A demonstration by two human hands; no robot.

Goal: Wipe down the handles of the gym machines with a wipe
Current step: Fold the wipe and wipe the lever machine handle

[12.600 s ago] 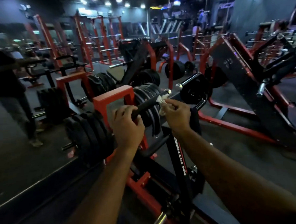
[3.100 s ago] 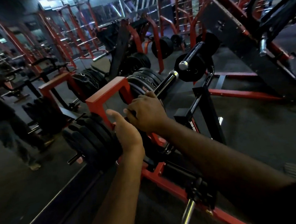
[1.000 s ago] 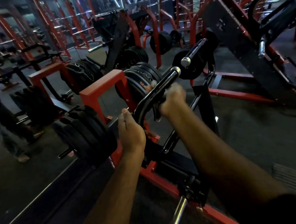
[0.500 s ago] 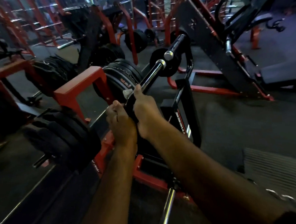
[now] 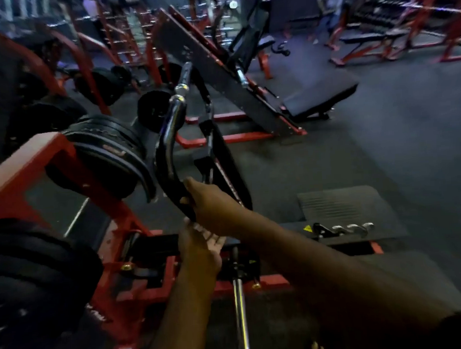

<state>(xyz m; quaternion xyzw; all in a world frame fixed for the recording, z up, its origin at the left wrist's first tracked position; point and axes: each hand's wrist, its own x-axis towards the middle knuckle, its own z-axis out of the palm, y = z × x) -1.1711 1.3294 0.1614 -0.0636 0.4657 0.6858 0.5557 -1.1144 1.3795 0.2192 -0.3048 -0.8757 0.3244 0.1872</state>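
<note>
The curved black handle (image 5: 166, 156) of a red-framed plate-loaded machine rises from the middle of the view to a chrome end (image 5: 177, 102). My right hand (image 5: 207, 202) grips the handle's lower part, fingers curled round it. Just below, my left hand (image 5: 201, 246) is turned palm up, with its fingertips reaching to the handle's bottom end. The wipe does not show; it may be hidden inside my right hand. The frame is blurred.
Black weight plates (image 5: 106, 149) hang on the red frame (image 5: 34, 159) to the left, with more plates (image 5: 27, 273) lower left. A chrome bar (image 5: 240, 308) runs toward me below. A ribbed foot plate (image 5: 344, 205) lies to the right, a leg press (image 5: 218, 75) stands beyond it, and a seated person (image 5: 329, 6) is far back.
My right hand slid down the handle to its lower part. My left hand let go of the handle and dropped beneath it, palm up. The view swung right and down.
</note>
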